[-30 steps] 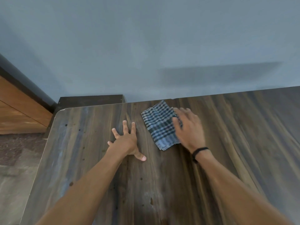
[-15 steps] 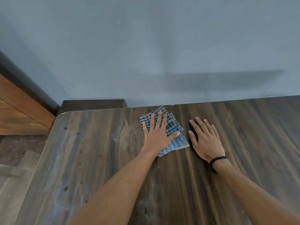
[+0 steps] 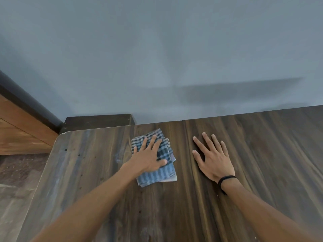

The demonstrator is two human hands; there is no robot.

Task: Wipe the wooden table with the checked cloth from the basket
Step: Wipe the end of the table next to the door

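Note:
A folded blue and white checked cloth [image 3: 161, 173] lies on the dark wooden table [image 3: 262, 172] near its far edge. My left hand [image 3: 148, 157] presses flat on top of the cloth with straight, spread fingers, covering its upper middle. My right hand [image 3: 212, 156] rests flat on the bare wood to the right of the cloth, a gap apart from it, fingers straight and spread. A black band circles my right wrist. No basket is in view.
A blue-grey wall [image 3: 157, 58] stands right behind the table's far edge. A low dark piece of furniture [image 3: 97, 121] sits beyond the table's far left corner. At the left are an orange-brown wooden panel [image 3: 19, 133] and the floor [image 3: 15, 186].
My right hand came off the cloth and settled flat on the wood to its right. My left hand moved right onto the cloth and now presses it. The cloth has shifted slightly.

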